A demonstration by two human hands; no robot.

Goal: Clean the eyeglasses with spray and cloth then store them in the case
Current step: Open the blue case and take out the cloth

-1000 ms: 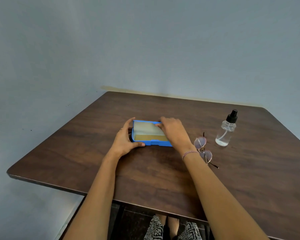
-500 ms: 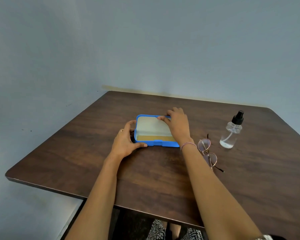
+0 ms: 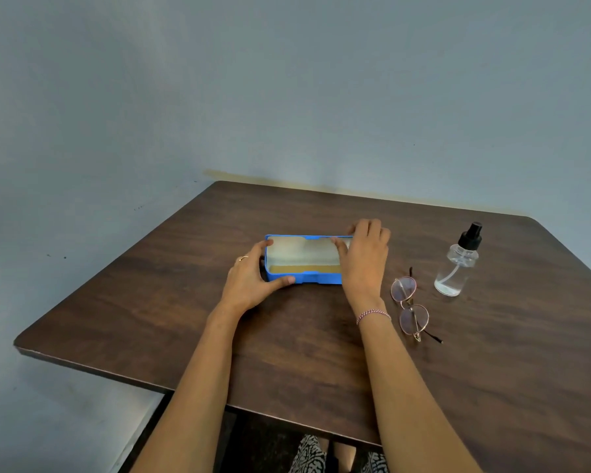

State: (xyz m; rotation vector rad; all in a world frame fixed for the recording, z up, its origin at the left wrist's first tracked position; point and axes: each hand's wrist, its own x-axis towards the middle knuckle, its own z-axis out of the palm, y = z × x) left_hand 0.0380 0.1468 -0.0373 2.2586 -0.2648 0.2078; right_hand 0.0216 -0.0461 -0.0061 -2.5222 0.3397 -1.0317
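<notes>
On table (image 3: pixel 151 319), both hands' fingers clasping open blue case (image 3: pixel 302 277): left hand (image 3: pixel 249 285), right hand (image 3: pixel 365 261).

Dark wooden table (image 3: pixel 185 312), three items laid out.
Blue case (image 3: pixel 302 277) is set centrally; eyeglasses (image 3: pixel 409 307) and spray bottle (image 3: pixel 458 264) are placed rightward.

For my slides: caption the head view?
Both hands open blue case; eyeglasses, spray bottle wait beside.
</notes>
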